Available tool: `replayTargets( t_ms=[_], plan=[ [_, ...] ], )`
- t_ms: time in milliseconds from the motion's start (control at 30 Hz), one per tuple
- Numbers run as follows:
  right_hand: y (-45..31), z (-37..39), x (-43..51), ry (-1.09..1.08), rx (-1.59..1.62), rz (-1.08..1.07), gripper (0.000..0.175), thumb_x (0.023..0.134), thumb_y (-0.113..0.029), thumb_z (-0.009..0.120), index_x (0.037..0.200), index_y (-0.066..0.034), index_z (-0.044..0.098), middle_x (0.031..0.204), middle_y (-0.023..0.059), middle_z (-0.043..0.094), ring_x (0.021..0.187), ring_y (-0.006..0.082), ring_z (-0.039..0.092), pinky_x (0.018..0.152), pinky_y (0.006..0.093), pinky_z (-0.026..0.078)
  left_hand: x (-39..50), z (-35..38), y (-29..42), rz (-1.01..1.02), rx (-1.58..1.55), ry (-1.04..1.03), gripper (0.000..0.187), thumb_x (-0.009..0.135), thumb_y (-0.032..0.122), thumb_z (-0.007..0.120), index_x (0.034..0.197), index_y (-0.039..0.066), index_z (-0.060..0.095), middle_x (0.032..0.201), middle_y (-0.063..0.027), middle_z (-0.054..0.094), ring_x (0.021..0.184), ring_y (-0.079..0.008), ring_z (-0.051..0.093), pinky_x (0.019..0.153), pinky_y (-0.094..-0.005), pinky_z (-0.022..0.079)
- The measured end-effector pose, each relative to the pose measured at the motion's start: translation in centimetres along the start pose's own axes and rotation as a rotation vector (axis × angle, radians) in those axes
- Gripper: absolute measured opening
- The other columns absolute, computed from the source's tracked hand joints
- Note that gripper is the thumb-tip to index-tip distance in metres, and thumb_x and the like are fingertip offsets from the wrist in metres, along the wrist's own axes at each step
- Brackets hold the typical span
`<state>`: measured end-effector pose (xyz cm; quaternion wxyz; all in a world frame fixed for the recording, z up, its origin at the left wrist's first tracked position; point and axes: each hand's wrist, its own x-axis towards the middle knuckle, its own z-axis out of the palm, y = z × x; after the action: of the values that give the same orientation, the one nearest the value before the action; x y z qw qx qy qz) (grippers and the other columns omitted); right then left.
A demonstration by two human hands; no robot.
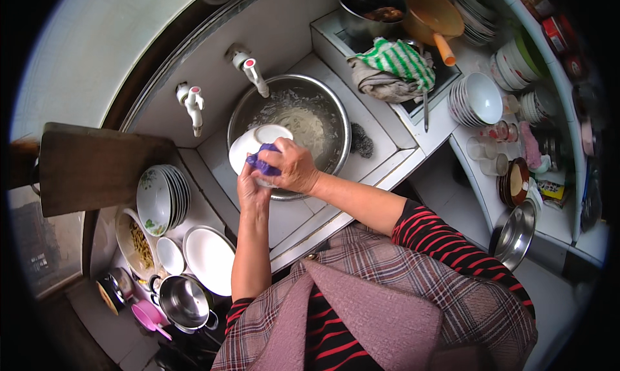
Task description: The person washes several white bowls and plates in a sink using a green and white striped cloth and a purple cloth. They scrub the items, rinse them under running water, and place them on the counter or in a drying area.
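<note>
A white bowl (242,150), its foot ring turned up, is held tilted over the left side of a round steel basin (345,129). My left hand (253,192) grips the bowl from its near side; some of its fingers are hidden. Pressed against the bowl's outside is a purple cloth (264,160), bunched in the fingers of my right hand (294,167). Rippled water (305,121) stands in the basin. One white tap (254,75) reaches over the basin's back rim, and a second tap (193,107) is mounted to its left.
A dark scouring pad (362,141) lies right of the basin. Stacked plates (157,199), a white oval dish (208,259) and a steel pot (184,303) occupy the left counter. To the right are a striped towel (399,61), stacked bowls (479,100) and drinking glasses (484,148). A wooden cutting board (97,170) stands left.
</note>
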<state>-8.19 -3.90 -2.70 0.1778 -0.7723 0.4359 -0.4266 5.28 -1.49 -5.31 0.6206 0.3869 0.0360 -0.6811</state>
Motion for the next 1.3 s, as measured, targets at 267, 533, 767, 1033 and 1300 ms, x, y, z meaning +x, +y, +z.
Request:
replayTargets(
  t_ms=[267, 533, 767, 1033, 1300],
  plan=[
    [7.6, 0.1, -1.7, 0.036, -0.09, 0.337, 0.023, 0.073, -0.031, 0.07, 0.083, -0.0108, 0.063, 0.09, 0.0062, 0.056, 0.079, 0.025, 0.059, 0.068, 0.0344, 0.05, -2.3, 1.3, 1.0, 0.085, 0.103, 0.141, 0.04, 0.088, 0.018, 0.057, 0.122, 0.0, 0.046, 0.118, -0.0114, 0.054, 0.11, -0.026, 0.052, 0.099, -0.0439, 0.038],
    [10.8, -0.4, -2.2, -0.304, -0.073, 0.383, 0.03, 0.074, -0.042, 0.063, 0.079, -0.0125, 0.064, 0.079, 0.011, 0.063, 0.075, 0.0306, 0.061, 0.066, 0.0403, 0.05, -3.6, 0.7, 1.6, 0.11, 0.185, 0.169, 0.041, 0.082, 0.009, 0.063, 0.12, 0.0, 0.048, 0.114, -0.0108, 0.057, 0.104, -0.0237, 0.055, 0.093, -0.0387, 0.044],
    [11.1, 2.5, -1.2, -0.468, -0.221, 0.394, 0.041, 0.074, -0.05, 0.058, 0.078, -0.0103, 0.065, 0.075, 0.0141, 0.064, 0.072, 0.0324, 0.062, 0.064, 0.0414, 0.05, -5.4, -0.1, 1.6, 0.142, 0.303, 0.213, 0.042, 0.082, 0.008, 0.062, 0.12, -0.002, 0.048, 0.113, -0.0105, 0.057, 0.103, -0.0219, 0.056, 0.092, -0.0362, 0.044],
    [10.7, -7.6, 0.9, -0.061, -0.392, 0.002, 0.055, 0.071, -0.023, 0.068, 0.123, -0.0192, 0.051, 0.123, 0.0099, 0.047, 0.113, 0.0275, 0.045, 0.09, 0.0411, 0.033, -5.8, -0.1, 2.1, 0.181, 0.367, 0.099, 0.046, 0.081, 0.011, 0.065, 0.121, -0.003, 0.047, 0.112, -0.0099, 0.057, 0.101, -0.0204, 0.056, 0.09, -0.0338, 0.045],
    [17.8, -20.2, 6.3, -0.199, -0.882, 0.526, 0.059, 0.068, -0.017, 0.07, 0.123, -0.0222, 0.049, 0.11, 0.0079, 0.055, 0.108, 0.0267, 0.048, 0.087, 0.0489, 0.036, -5.2, 1.5, 1.2, 0.167, 0.402, 0.026, 0.044, 0.08, 0.011, 0.067, 0.117, -0.003, 0.049, 0.109, -0.0102, 0.059, 0.098, -0.0196, 0.057, 0.088, -0.0323, 0.045]
  ],
)
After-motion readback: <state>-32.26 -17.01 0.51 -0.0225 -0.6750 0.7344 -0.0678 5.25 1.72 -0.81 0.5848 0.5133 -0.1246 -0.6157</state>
